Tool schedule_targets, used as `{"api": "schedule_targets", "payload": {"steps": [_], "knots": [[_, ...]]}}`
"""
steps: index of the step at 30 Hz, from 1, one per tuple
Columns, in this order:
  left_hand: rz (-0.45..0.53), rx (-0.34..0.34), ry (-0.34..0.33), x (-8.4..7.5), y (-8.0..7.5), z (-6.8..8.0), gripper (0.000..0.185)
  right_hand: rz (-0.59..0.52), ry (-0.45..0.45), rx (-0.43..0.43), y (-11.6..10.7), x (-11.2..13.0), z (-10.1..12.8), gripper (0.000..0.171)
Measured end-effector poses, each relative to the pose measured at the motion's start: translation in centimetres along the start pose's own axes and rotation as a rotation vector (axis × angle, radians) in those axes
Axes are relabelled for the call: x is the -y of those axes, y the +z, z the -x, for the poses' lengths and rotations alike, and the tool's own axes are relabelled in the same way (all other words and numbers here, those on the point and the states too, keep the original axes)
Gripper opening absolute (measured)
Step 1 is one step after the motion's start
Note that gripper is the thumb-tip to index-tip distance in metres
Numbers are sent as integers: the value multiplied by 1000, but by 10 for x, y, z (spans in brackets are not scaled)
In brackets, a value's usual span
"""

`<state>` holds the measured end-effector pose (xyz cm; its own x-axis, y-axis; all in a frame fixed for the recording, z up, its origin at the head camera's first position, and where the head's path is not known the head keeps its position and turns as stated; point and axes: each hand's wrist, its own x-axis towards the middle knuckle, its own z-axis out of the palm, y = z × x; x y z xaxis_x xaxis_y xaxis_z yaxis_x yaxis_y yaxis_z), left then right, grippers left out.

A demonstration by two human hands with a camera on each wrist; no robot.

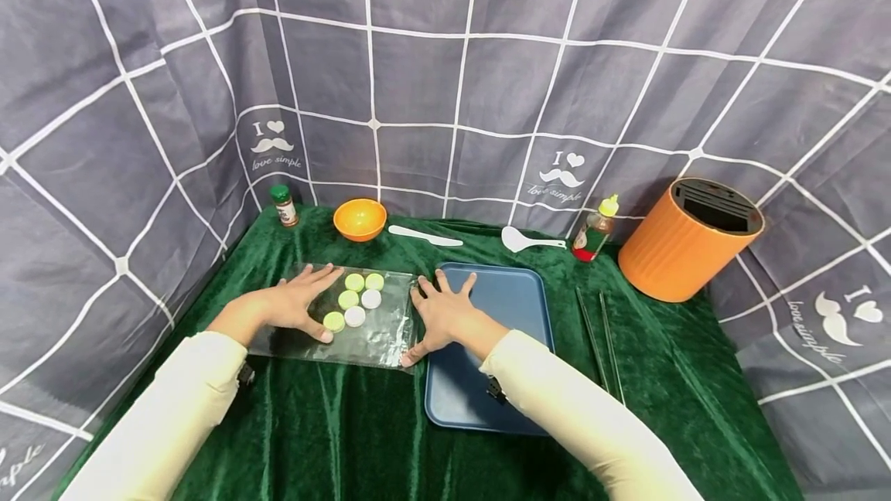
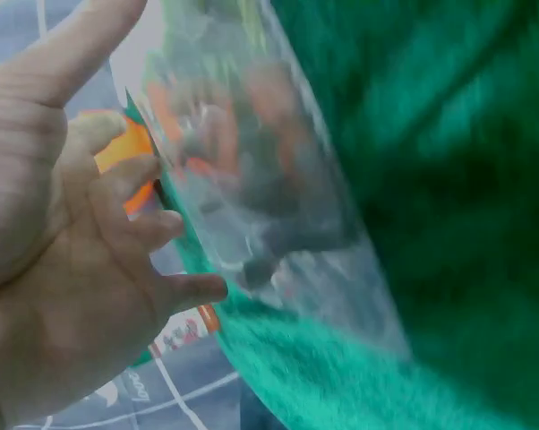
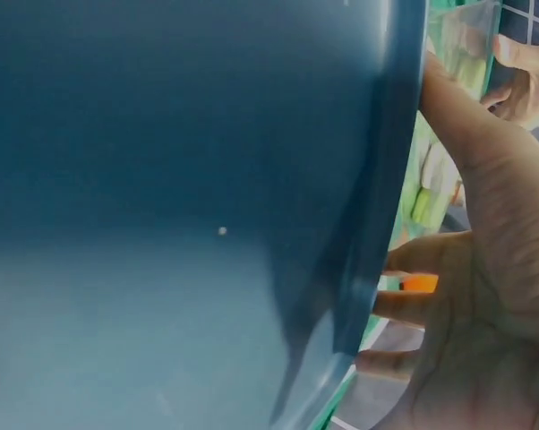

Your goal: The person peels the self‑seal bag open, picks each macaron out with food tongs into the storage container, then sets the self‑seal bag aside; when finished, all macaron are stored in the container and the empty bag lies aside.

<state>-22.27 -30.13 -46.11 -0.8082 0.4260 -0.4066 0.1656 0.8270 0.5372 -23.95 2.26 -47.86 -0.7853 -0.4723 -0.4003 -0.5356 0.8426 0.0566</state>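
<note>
A clear, shiny plastic sheet (image 1: 379,346) lies on the green cloth, and several round yellow-green (image 1: 348,299) and white discs (image 1: 355,317) are grouped at its middle. Over the sheet's left part, my left hand (image 1: 295,301) spreads its fingers, thumb beside the lowest yellow-green disc. My right hand (image 1: 445,315) is spread at the sheet's right edge and over the left side of a blue tray (image 1: 511,300). Straight, spaced fingers show in both wrist views, with nothing gripped. Whether either palm touches the sheet I cannot tell.
Along the back stand a green-capped shaker (image 1: 284,206), an orange bowl (image 1: 360,220), a white knife (image 1: 425,236), a white ladle (image 1: 518,240) and a yellow-capped bottle (image 1: 595,230). Right of the tray lie two thin sticks (image 1: 610,342), near an orange knife block (image 1: 678,250). Grey checked curtains surround the table.
</note>
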Motion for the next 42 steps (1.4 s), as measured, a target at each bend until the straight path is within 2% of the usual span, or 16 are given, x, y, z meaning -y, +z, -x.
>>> {"api": "schedule_targets", "payload": {"steps": [3,7,15,25,32,37,42], "knots": [[3,41,-20,8,-8,-2,139,9,34,36,-4,3,-2,139],[-21,76,-59,12,-8,-8,142,22,70,97,-10,10,-2,139],[-104,79,-110,13,-3,-11,142,45,101,125,-11,16,-3,140],[-113,100,-140,13,-1,-16,146,-46,-4,9,1,-1,3,137],[-151,82,-150,53,11,-44,161,-155,-103,-104,3,-23,15,133],[-164,78,-124,64,14,-53,168,-206,-124,-163,3,-51,32,127],[-163,87,-109,65,14,-53,166,-241,-87,-189,8,-85,51,123]]}}
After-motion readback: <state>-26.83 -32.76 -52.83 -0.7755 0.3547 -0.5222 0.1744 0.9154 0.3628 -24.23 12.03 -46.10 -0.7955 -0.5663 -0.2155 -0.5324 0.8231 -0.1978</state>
